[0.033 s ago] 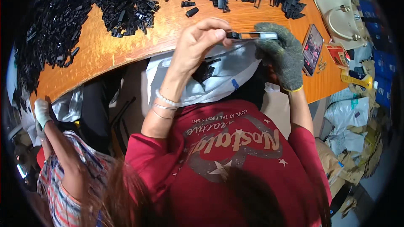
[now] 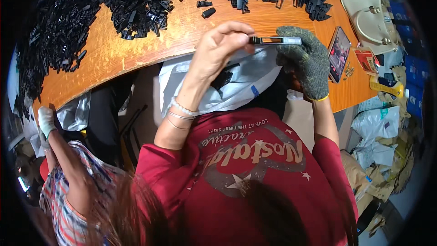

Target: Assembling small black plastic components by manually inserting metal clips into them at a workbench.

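Observation:
My bare left hand (image 2: pixel 223 45) pinches a small black plastic piece (image 2: pixel 256 40) between thumb and fingers, just above the table's near edge. My right hand (image 2: pixel 306 59), in a grey knitted glove, is closed on a slim tool with a pale, shiny end (image 2: pixel 291 40). A thin straight part reaches from it toward the black piece; whether the two touch I cannot tell. Under my hands a white sack (image 2: pixel 241 98) hangs open at the table edge, with some black pieces (image 2: pixel 223 78) inside it.
Heaps of black plastic pieces (image 2: pixel 136 0) cover the far and left parts of the wooden table (image 2: pixel 182 32). At right are a phone (image 2: pixel 339 54), a cream handbag (image 2: pixel 366 16), a red packet (image 2: pixel 365 60) and a yellow-handled tool (image 2: pixel 387 85). A co-worker's gloved hand (image 2: pixel 45 119) is at left.
Both hands have shifted very slightly, the left a little to the right and down. The black piece and the slim tool have turned a little in my fingers.

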{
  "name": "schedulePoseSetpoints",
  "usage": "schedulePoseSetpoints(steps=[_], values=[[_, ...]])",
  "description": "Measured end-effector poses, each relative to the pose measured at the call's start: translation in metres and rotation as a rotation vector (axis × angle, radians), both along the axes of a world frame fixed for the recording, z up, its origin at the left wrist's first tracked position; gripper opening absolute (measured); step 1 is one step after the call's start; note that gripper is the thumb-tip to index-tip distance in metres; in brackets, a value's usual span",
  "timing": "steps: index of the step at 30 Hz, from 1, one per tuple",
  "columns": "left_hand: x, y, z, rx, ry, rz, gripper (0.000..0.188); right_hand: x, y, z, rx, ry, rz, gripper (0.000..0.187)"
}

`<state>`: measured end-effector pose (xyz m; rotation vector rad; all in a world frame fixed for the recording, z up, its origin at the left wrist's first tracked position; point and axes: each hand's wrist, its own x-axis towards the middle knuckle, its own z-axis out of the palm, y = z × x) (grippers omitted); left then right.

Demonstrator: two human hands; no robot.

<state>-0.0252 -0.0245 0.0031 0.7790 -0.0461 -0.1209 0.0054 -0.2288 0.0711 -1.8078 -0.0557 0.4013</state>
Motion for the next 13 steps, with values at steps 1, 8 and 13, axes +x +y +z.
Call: schedulePoseSetpoints(steps=[1, 8, 13], values=[[0.001, -0.006, -0.001, -0.027, 0.021, -0.034, 0.017, 0.000, -0.003, 0.001, 0.018, -0.025, 0.047, 0.028], [-0.002, -0.016, 0.016, 0.063, 0.199, -0.242, 0.013, -0.003, -0.004, -0.006, 0.056, -0.041, 0.250, 0.028], [-0.008, -0.020, 0.012, 1.228, -0.300, 0.363, 0.013, -0.009, -0.005, -0.022, 0.087, 0.033, 0.177, 0.032]])
